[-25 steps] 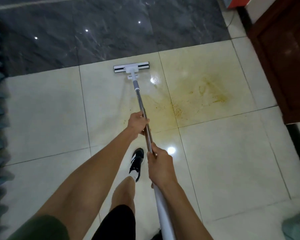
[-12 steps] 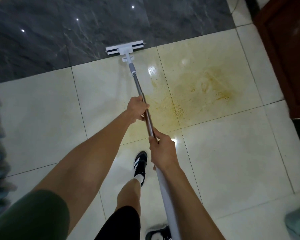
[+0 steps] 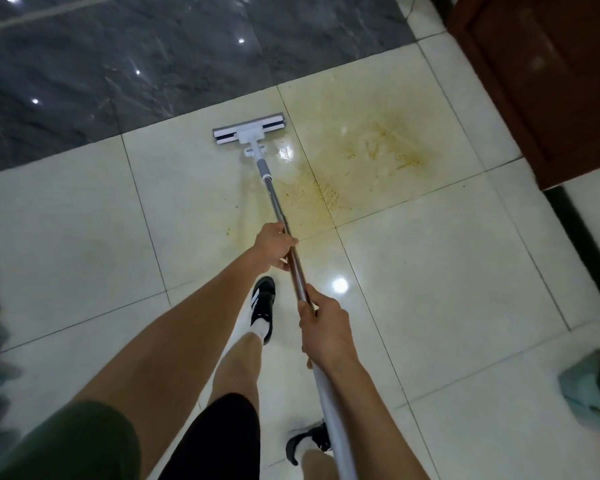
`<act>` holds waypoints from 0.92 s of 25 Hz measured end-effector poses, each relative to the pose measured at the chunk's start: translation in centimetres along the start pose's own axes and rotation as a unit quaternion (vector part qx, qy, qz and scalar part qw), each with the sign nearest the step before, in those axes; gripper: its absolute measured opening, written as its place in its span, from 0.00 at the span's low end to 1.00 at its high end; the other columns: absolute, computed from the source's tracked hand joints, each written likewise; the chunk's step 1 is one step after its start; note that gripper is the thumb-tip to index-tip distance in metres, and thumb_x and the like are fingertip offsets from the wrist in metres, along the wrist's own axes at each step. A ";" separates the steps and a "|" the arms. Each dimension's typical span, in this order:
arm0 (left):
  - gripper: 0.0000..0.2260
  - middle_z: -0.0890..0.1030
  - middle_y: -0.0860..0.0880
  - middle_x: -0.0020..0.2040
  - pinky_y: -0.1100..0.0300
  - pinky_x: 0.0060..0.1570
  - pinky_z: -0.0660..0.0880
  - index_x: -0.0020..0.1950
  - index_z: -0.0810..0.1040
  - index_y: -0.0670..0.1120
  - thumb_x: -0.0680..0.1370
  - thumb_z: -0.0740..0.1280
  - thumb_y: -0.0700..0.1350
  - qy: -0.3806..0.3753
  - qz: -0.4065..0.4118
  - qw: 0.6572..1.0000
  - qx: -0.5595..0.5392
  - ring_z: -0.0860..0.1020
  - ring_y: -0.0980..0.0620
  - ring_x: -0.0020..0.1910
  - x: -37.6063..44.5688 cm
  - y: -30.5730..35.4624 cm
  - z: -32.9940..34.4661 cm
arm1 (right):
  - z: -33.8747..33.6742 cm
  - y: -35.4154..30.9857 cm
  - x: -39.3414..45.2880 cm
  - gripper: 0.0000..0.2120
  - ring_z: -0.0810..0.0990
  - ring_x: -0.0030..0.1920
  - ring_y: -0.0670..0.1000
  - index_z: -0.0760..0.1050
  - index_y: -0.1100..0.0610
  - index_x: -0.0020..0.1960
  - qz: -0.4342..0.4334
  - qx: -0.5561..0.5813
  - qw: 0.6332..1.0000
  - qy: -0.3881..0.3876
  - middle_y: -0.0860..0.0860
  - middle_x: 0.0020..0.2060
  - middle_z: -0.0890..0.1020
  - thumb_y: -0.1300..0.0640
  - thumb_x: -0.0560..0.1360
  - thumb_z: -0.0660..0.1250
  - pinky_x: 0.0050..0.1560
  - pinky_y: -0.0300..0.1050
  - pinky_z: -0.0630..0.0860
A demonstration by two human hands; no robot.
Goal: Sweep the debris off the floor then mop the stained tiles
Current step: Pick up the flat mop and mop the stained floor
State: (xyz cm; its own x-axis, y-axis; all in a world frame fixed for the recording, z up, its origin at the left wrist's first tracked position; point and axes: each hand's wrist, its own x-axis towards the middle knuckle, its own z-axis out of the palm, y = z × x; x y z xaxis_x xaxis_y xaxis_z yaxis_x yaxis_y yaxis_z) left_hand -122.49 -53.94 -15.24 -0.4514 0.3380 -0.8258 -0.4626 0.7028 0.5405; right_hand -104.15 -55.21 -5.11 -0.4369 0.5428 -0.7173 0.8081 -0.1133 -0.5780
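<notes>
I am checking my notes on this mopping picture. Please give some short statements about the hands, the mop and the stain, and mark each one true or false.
1. Both hands grip the mop handle. True.
2. The right hand is nearer the mop head than the left hand. False: the left hand is nearer the head.
3. The mop head lies on the dark floor. False: it lies on a pale tile, close to the dark floor.
4. The yellow stain lies mostly to the right of the mop head. True.
5. The stain is all gone. False: it is plainly visible.
</notes>
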 end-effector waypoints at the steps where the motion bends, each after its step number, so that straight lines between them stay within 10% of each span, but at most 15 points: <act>1: 0.19 0.78 0.40 0.45 0.38 0.42 0.82 0.67 0.70 0.46 0.79 0.68 0.35 -0.003 -0.002 1.000 0.007 0.81 0.40 0.42 -1.5 -1.8 1.7 | -0.5 2.3 -1.9 0.16 0.76 0.28 0.51 0.74 0.47 0.68 0.001 0.005 1.000 0.001 0.48 0.32 0.76 0.55 0.83 0.56 0.25 0.47 0.80; 9: 0.28 0.81 0.41 0.42 0.45 0.37 0.83 0.76 0.65 0.46 0.78 0.68 0.35 -0.023 -0.008 1.000 0.003 0.83 0.42 0.39 -10.1 -11.4 10.5 | -3.4 12.7 -12.3 0.18 0.74 0.27 0.47 0.74 0.49 0.70 0.018 0.012 1.000 0.008 0.48 0.32 0.76 0.56 0.83 0.57 0.31 0.49 0.82; 13: 0.10 0.81 0.39 0.44 0.40 0.38 0.83 0.51 0.74 0.49 0.78 0.68 0.35 0.024 0.015 0.999 -0.028 0.84 0.42 0.32 -9.0 -9.7 9.2 | -3.0 10.5 -10.9 0.16 0.75 0.28 0.51 0.75 0.50 0.68 -0.006 0.017 1.000 0.016 0.51 0.33 0.78 0.56 0.83 0.57 0.33 0.53 0.83; 17: 0.28 0.80 0.42 0.43 0.40 0.37 0.83 0.76 0.67 0.43 0.77 0.69 0.33 0.025 0.015 0.999 -0.041 0.83 0.40 0.34 -5.9 -6.2 6.9 | -2.6 6.6 -7.7 0.17 0.74 0.29 0.49 0.74 0.49 0.69 -0.015 0.021 0.999 0.026 0.48 0.32 0.76 0.57 0.83 0.57 0.40 0.53 0.83; 23: 0.29 0.80 0.41 0.47 0.37 0.43 0.82 0.78 0.65 0.44 0.78 0.68 0.34 0.026 0.012 0.999 -0.017 0.82 0.39 0.42 1.7 1.7 2.1 | -1.1 -1.4 0.6 0.18 0.74 0.29 0.47 0.75 0.49 0.69 -0.018 0.035 0.999 0.027 0.46 0.32 0.75 0.58 0.83 0.57 0.41 0.53 0.84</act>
State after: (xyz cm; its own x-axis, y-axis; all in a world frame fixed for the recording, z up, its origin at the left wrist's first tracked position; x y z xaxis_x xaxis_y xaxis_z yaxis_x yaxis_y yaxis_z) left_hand -122.41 -50.87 -16.10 -0.5003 0.3207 -0.8043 -0.4773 0.6728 0.5652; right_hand -105.07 -53.83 -4.29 -0.4415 0.5921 -0.6741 0.7619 -0.1494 -0.6303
